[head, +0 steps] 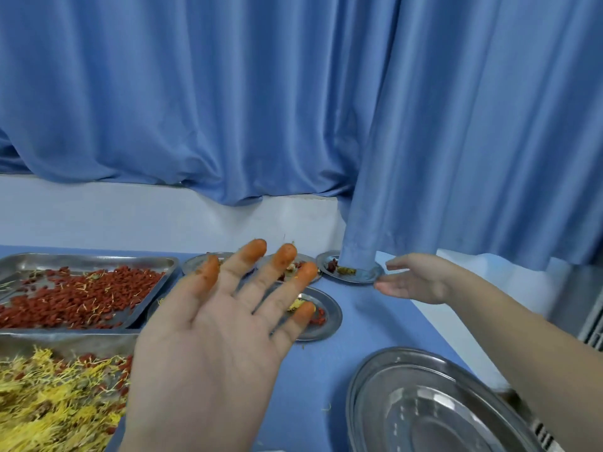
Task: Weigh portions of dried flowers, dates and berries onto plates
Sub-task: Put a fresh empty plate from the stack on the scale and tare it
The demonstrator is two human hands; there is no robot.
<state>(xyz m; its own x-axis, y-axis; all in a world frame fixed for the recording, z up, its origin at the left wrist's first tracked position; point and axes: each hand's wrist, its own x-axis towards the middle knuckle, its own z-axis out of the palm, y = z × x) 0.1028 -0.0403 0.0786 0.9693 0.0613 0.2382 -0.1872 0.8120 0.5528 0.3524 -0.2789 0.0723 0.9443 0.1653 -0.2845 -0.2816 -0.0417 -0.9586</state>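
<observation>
My left hand (222, 324) is raised palm-up over the table, fingers spread and straight, fingertips stained orange, holding nothing. My right hand (414, 278) reaches to a small steel plate (365, 275) at the back; thumb and fingers touch its right rim. That plate carries red berries and yellow flowers, and the curtain hem lies on it. Another small plate (326, 316) with flowers and berries sits partly behind my left fingers. Two more small plates (192, 264) lie further back, mostly hidden. A tray of red berries (81, 295) stands at the left, a tray of yellow dried flowers (49, 402) in front of it.
A blue curtain (424, 141) hangs behind the table and drapes onto its back edge. Several large empty steel plates are stacked (424, 409) at the front right. The blue tabletop (359, 324) ends at the right near a white wall ledge.
</observation>
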